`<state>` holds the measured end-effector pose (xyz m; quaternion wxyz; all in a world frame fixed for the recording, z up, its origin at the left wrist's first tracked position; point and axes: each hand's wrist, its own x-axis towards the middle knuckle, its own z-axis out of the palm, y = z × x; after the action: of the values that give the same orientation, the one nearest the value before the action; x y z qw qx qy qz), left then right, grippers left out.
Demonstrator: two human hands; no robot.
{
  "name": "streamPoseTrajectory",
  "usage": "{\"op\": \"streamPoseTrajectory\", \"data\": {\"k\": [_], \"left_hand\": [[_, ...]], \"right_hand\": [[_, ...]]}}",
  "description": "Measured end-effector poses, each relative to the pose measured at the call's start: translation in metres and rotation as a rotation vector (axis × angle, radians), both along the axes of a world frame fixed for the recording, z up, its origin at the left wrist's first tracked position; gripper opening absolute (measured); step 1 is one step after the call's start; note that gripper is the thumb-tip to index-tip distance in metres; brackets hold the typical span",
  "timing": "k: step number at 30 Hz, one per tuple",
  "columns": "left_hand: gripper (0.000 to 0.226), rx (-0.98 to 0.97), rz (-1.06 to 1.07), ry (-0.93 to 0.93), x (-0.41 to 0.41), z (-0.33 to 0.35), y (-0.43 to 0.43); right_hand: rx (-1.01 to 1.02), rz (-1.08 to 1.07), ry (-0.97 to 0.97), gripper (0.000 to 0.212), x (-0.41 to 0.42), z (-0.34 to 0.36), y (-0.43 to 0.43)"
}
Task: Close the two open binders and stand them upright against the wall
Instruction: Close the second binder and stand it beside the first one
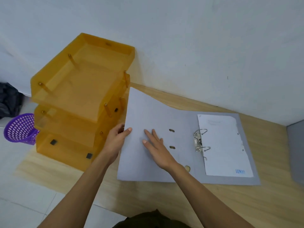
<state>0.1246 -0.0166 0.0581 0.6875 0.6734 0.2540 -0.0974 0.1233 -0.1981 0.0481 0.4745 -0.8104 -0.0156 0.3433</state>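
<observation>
A grey lever-arch binder lies open on the wooden table, its metal ring mechanism in the middle and a white sheet on the right half. My left hand grips the left edge of the left cover, thumb on top, and the cover's far corner is lifted off the table. My right hand rests flat on that same cover, fingers spread. The grey edge of a second binder shows at the right border of the view.
A stacked orange plastic letter tray stands just left of the binder, against the white wall. A purple mesh basket and a dark bundle are on the tiled floor to the left. The table's left edge runs under the tray.
</observation>
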Motion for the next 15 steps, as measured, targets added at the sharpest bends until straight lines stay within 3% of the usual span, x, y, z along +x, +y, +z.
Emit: {"op": "streamPoseTrajectory", "data": {"k": [4,9,12,15], "left_hand": [[0.020,-0.125,0.016,-0.100,0.014,0.046,-0.021],[0.059,-0.358,-0.103,-0.074,0.021,0.061,-0.078],[0.050,-0.287,-0.192,-0.105,0.019,0.058,-0.114],[0.060,-0.220,-0.305,-0.164,0.024,0.052,-0.152]], "right_hand": [[0.204,-0.142,-0.018,0.064,0.006,0.029,0.010],[0.376,-0.255,-0.058,0.076,0.015,0.064,-0.009],[0.448,-0.308,-0.065,0.059,0.019,0.088,-0.029],[0.469,-0.373,-0.067,0.053,0.025,0.105,-0.060]]}}
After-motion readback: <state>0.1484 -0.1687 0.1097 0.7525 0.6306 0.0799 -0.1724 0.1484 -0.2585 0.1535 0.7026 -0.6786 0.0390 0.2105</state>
